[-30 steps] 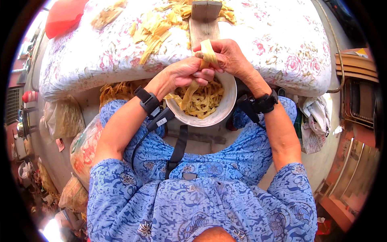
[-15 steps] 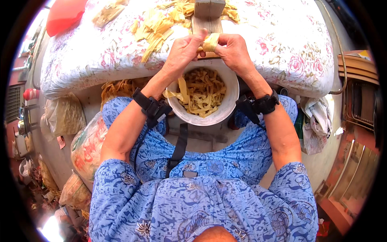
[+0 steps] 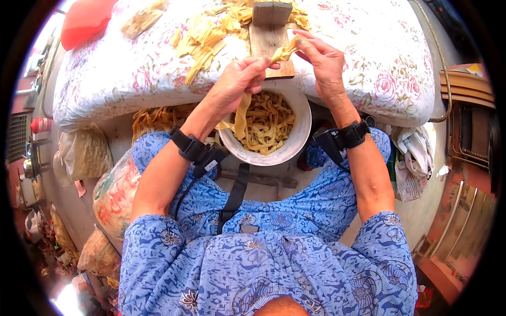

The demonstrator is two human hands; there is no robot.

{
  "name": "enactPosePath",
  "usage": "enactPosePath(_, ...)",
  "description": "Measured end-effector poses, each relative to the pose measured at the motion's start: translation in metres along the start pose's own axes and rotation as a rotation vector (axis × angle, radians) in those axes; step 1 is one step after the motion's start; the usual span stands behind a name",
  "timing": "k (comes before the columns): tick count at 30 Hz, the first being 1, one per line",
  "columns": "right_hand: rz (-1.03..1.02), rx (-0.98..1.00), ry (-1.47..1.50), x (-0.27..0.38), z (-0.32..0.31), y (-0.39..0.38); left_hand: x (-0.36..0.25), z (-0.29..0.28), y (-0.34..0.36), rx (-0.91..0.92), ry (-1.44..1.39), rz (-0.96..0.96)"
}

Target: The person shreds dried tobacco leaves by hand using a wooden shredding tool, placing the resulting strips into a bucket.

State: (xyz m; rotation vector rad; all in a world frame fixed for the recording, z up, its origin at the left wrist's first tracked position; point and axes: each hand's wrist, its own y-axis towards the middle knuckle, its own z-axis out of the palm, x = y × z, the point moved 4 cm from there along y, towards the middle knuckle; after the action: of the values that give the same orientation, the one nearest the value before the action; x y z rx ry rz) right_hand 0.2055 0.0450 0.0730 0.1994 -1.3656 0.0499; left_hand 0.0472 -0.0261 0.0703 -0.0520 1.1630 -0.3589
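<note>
The left hand (image 3: pixel 243 79) is pinching one end of a twisted yellow strip (image 3: pixel 284 51) between thumb and fingers, and the right hand (image 3: pixel 322 60) is pinching the other end — each grip is pressing together at the fingertips, while the right hand's remaining fingers are fanning loosely. The strip is stretching between the two hands, slanting up toward the right, just over the near part of a wooden board (image 3: pixel 261 39).

Below the left hand, a flat yellow length (image 3: pixel 241 118) is hanging into a white bucket (image 3: pixel 283 154); whether it is joining the held strip, I cannot tell. Inside the bucket, a tangle of yellowish plaited-looking strips (image 3: pixel 269 129) is lying between the person's knees.

The board is resting on a floral cover (image 3: pixel 363 58), with an upright wooden block (image 3: pixel 271 14) standing at its far part. Left of the board, a loose heap of yellow pieces (image 3: pixel 203 39) is spreading over the cover; farther left, a red object (image 3: pixel 84 23) is lying near the edge — and a pale plastic bag (image 3: pixel 87 150) is sitting on the floor.
</note>
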Motion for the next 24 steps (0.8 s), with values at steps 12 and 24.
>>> enactPosePath(12, 0.405, 0.230, 0.239, -0.006, 0.031, -0.012, 0.001, -0.018, 0.001, 0.095, -0.041, -0.096)
enactPosePath(24, 0.091, -0.023, -0.064, -0.019, 0.013, 0.064, -0.037, -0.047, 0.083, -0.251, 0.810, 0.431)
